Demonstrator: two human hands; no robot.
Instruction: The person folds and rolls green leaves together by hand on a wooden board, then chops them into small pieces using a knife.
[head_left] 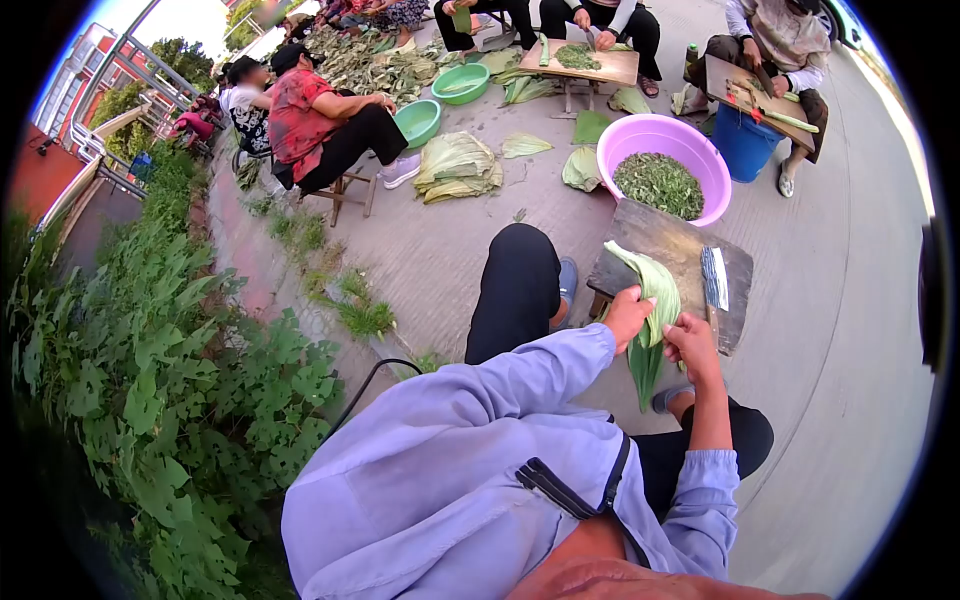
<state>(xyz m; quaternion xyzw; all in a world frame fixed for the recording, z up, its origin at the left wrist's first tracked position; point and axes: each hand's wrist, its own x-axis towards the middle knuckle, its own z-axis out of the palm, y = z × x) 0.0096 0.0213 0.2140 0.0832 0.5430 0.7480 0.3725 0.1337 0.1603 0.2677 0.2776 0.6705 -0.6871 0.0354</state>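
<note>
Left hand (628,318): grip clenched on the leaf bundle (656,290), my fingers wrapped about its middle; right hand (693,345): grip pinched closed on the bundle's right edge, just below and beside the left. The leaf bundle is held over the near left part of the worktop (740,262) — a worn wooden board; its pale end lies toward the far left edge, its green tips hang past the near edge. The knife (716,285) lies flat on the worktop to the right of the leaves, apart from both hands, wooden handle toward me; its blade is partly dark, partly bright. Just beyond the worktop sits a pink tub (718,180) — chopped greens (658,185) inside; further left, stacked leaves (457,168) rest on the pavement (430,245).
</note>
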